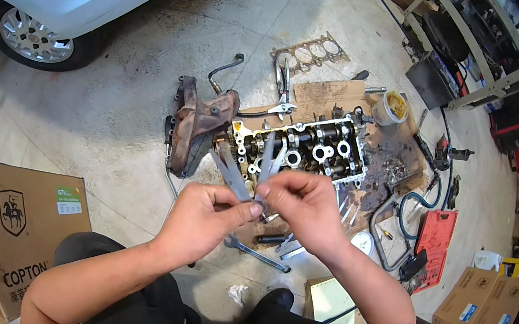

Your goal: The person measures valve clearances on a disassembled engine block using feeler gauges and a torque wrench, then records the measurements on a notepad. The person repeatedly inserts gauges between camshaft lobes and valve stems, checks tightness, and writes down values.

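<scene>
One cylinder head (317, 145), top already uncovered, with an exhaust manifold (196, 120) lying detached beside it; left hand (205, 218) and right hand (303, 210), thumb and forefinger of each pinched on a set of thin metal blades (231, 169), already fanned, held up before the cylinder head, none seen seated in it. Containers: one large carton (49, 230), interior hidden; one red case (436, 243), lying open, contents unclear; one white tub (388, 117), holding yellowish-brown paste (395, 104).
</scene>
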